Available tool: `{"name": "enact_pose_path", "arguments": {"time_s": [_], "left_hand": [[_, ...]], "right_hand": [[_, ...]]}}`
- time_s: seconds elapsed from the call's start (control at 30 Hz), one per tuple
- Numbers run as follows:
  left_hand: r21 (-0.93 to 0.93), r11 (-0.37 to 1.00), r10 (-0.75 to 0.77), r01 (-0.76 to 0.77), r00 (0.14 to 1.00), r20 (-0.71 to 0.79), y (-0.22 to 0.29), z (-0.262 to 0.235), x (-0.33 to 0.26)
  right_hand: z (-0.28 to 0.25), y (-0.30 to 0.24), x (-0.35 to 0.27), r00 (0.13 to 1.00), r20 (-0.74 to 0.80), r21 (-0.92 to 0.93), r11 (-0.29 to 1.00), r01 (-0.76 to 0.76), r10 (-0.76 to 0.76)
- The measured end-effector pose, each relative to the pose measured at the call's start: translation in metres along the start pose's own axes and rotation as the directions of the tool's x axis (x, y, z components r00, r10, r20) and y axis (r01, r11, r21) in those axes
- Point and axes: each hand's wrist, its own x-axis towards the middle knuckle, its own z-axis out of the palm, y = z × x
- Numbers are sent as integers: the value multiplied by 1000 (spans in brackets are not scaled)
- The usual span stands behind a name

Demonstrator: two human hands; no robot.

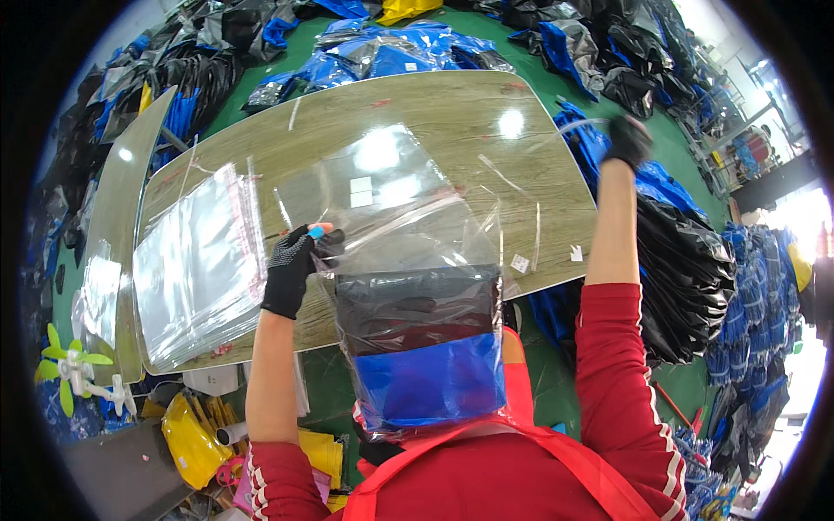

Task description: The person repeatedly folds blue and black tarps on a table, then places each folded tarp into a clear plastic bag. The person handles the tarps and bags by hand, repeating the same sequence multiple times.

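Note:
My left hand [295, 266], in a black glove with a blue tip on one finger, pinches the upper left side of a clear plastic bag [415, 246]. Inside that bag is a folded black and blue piece [426, 375], hanging over the table's near edge against my body. Out beyond the table's right edge is my right hand [630, 143], also gloved and somewhat blurred; a thin pale strip [584, 124] trails from its closed fingers. Another clear bag [395, 154] with a white label [360, 192] lies flat on the table, partly under the held one.
A stack of clear bags [198, 265] covers the left of the wooden table [495, 91]. Loose strips [537, 234] and paper scraps [519, 263] lie on the right. Black folded pieces [682, 278] are piled beyond the right edge; bagged blue ones [408, 52] lie behind. A small green fan [74, 369] is at lower left.

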Motion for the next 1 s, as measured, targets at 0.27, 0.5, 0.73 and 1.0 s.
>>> {"name": "enact_pose_path", "arguments": {"time_s": [0.27,0.5,0.73,1.0], "left_hand": [[81,985,-159,152,983,96,31,-8,6],[176,975,88,-135,964,253,12,-24,-52],[-107,994,8,-3,999,47,-8,-38,-51],[-173,976,-124,130,991,46,0,-53,-43]], "right_hand": [[92,20,-118,455,886,432,521,-736,-91],[8,31,-160,663,595,791,479,-381,-455],[24,23,-169,569,818,554,373,-744,-81],[80,-39,-128,353,812,417,38,-908,-464]]}}
